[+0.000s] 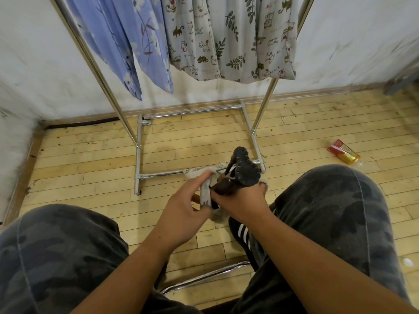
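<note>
Brown shoe (246, 168), dark sole up, held between our 2 knees | our right hand (240, 200) grips it from below | our left hand (181, 207) pinches grey cloth (205, 193) against its side | clothes rack (138, 141) stands beyond.

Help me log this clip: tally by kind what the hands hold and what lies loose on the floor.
small shoe, in the right hand: 1
grey cloth, in the left hand: 1
red and gold packet, on the floor: 1
Total: 3
</note>
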A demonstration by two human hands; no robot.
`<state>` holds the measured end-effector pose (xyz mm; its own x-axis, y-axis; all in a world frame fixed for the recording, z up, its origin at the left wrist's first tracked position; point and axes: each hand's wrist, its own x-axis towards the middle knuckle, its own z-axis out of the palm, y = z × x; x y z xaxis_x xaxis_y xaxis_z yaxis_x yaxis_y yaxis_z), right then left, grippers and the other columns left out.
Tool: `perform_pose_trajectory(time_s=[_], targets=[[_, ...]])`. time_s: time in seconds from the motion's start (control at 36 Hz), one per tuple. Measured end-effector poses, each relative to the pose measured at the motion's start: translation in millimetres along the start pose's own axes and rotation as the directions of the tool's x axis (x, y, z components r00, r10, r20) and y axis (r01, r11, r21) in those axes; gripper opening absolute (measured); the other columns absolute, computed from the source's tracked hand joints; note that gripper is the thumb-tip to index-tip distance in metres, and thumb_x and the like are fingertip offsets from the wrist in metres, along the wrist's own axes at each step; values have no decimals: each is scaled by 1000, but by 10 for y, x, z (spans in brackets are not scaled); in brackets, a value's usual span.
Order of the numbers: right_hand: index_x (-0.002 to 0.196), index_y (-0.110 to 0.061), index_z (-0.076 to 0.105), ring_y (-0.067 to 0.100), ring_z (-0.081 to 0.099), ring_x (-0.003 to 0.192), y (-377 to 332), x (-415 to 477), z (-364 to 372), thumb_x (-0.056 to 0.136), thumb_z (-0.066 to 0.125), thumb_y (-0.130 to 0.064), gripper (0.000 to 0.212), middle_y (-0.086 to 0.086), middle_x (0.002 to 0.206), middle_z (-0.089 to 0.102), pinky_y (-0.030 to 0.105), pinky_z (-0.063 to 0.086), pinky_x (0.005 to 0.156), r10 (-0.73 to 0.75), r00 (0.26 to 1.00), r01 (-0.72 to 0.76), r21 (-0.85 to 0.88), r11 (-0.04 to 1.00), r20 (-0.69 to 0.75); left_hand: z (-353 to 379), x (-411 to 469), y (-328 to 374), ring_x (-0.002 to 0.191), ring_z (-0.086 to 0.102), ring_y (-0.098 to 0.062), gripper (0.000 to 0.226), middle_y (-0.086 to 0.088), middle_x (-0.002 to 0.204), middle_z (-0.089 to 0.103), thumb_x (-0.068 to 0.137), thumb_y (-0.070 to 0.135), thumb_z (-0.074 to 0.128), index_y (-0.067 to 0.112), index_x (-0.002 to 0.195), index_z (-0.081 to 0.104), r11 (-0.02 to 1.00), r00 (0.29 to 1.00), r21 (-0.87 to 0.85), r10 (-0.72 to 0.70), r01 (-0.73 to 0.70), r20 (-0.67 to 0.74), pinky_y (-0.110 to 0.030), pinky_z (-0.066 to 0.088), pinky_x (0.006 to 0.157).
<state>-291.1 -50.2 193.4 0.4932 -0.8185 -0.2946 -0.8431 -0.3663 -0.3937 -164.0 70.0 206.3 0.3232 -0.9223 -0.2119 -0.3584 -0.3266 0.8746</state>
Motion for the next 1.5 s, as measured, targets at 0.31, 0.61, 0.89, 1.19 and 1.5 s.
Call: perform_pose_trajectory(time_s=[0.31,0.61,0.89,1.19,1.5], targets=[[127,-35,59,25,57,124,-59,-108,-154,92,58,-59,43,-6,122,69,60,25,114,-5,985,30,-139,990,174,-13,-13,116,94,64,6,62,35,123,60,97,22,69,71,127,44,999,1000,-29,-29,29,-7,-6,50,71],[98,-36,51,21,61,102,-27,-20,-112,93,56,-48,14,-8,90,58,48,38,97,-2,985,36,-194,980,171,9,-35,172,96,64,2,76,51,125,48,94,22,72,86,113,34,998,1000,-63,10,-8,29,-11,51,76],[71,-38,45,1,49,62,-11,13,-25,86,64,-40,25,-16,61,49,26,29,56,-112,991,105,92,990,72,-3,14,87,93,68,-8,63,26,134,59,98,18,65,66,134,45,993,998,-105,-58,55,-27,-14,53,70],[81,-34,57,11,59,74,3,-29,18,86,53,-66,32,-14,66,60,60,38,107,-61,997,60,29,998,42,-29,23,98,94,69,-9,61,37,123,61,100,15,64,64,131,46,988,993,-142,-76,63,-94,-18,55,67],[75,-33,46,17,56,78,33,17,-17,84,56,-61,31,-14,68,51,61,36,108,21,989,-5,-110,994,147,11,5,121,101,66,-2,63,41,131,54,98,17,66,58,142,47,995,997,-89,-50,45,-51,-16,55,80]])
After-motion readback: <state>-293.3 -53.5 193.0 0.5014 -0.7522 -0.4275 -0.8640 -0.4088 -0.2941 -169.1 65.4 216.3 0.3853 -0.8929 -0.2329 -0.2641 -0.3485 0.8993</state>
